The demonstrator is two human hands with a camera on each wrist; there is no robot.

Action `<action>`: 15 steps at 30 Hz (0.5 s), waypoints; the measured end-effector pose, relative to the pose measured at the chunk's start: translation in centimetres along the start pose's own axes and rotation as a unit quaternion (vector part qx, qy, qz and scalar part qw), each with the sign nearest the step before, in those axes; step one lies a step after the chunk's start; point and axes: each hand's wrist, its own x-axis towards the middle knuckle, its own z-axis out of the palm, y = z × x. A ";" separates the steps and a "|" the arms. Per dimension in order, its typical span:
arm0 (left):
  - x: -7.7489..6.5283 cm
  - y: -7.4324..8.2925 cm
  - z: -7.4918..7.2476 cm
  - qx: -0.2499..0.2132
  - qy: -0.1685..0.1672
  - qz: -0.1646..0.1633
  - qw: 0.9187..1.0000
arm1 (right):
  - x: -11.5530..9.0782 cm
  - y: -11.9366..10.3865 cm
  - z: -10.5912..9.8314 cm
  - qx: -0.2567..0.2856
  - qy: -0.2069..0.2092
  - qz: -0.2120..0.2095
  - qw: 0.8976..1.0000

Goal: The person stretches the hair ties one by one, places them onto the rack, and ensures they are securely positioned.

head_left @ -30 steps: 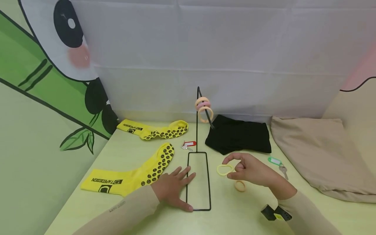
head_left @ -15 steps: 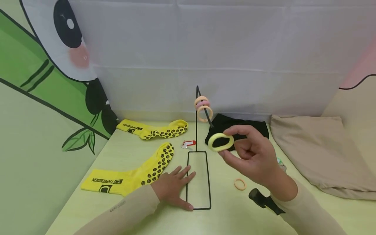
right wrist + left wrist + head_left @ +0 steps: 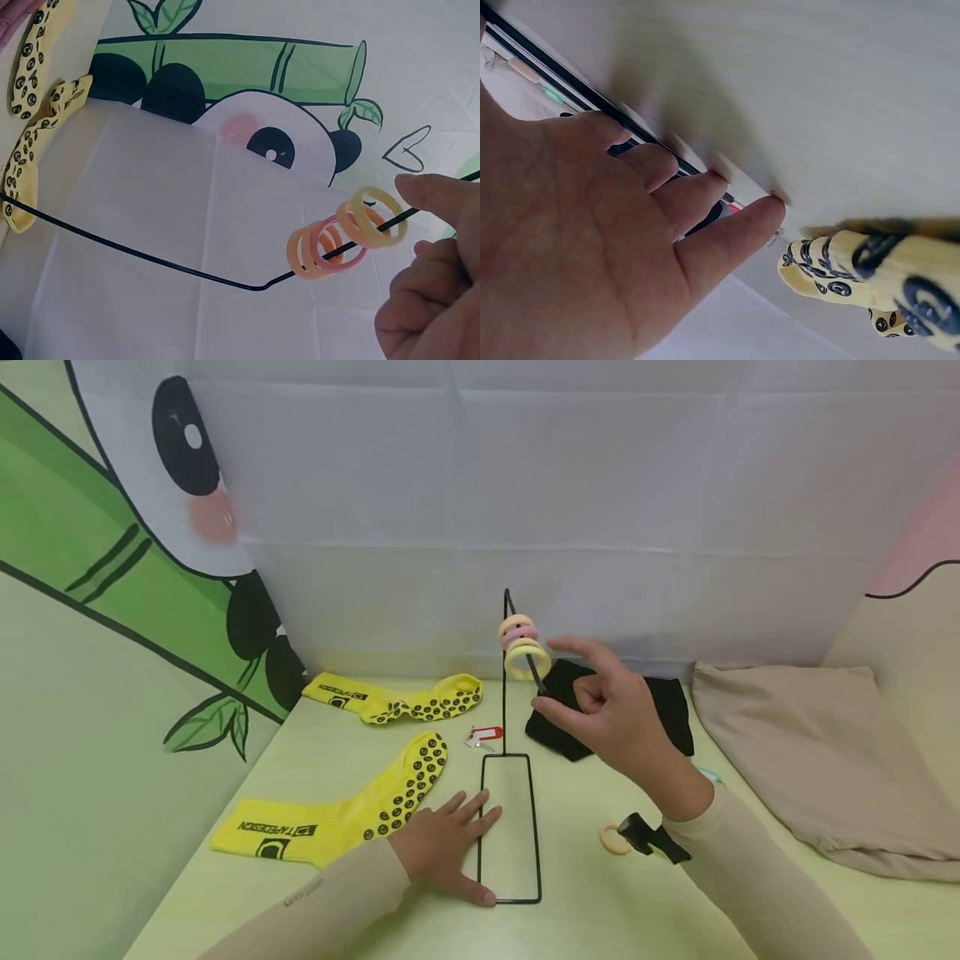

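Note:
My left hand (image 3: 442,852) lies on the table with spread fingers across the left side of the black wire stand's base (image 3: 534,827). In the left wrist view its fingertips reach past the wire. My right hand (image 3: 626,718) is raised beside the stand's sloping arm, thumb and forefinger apart, with nothing between them. A pale yellow ring (image 3: 375,191) hangs on the arm, nearest the free end, just by those fingertips. Behind it on the arm are a pink ring (image 3: 517,632) and peach rings (image 3: 294,259). Another peach ring (image 3: 604,839) lies on the table, partly hidden by the right wrist camera.
Two yellow socks (image 3: 337,822) lie at left. Keys with a red tag (image 3: 489,733) rest behind the base. Black cloth (image 3: 555,727) and beige cloth (image 3: 787,743) lie at the back right. A green tag (image 3: 708,774) shows beside the right forearm.
My right hand has lifted the yellow ring from the table to the stand's arm and let go of it there. The left hand has stayed in place on the base.

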 end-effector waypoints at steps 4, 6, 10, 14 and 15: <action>0.0 0.0 0.1 0.001 0.002 0.003 1.000 | -0.8 0.7 -0.2 -0.004 -0.007 0.009 1.000; 0.1 0.0 0.1 0.003 0.003 0.003 1.000 | -1.3 1.1 -0.4 -0.004 -0.017 0.023 1.000; 0.0 0.0 -0.1 -0.001 0.000 0.002 1.000 | -2.6 2.2 -0.7 0.012 -0.058 0.096 0.994; 0.0 0.0 -0.2 -0.003 0.001 0.004 1.000 | -3.9 3.5 -1.0 0.040 -0.108 0.183 0.976; -0.1 0.0 -0.3 -0.003 0.002 0.005 1.000 | -4.2 3.8 -1.0 0.050 -0.118 0.201 0.971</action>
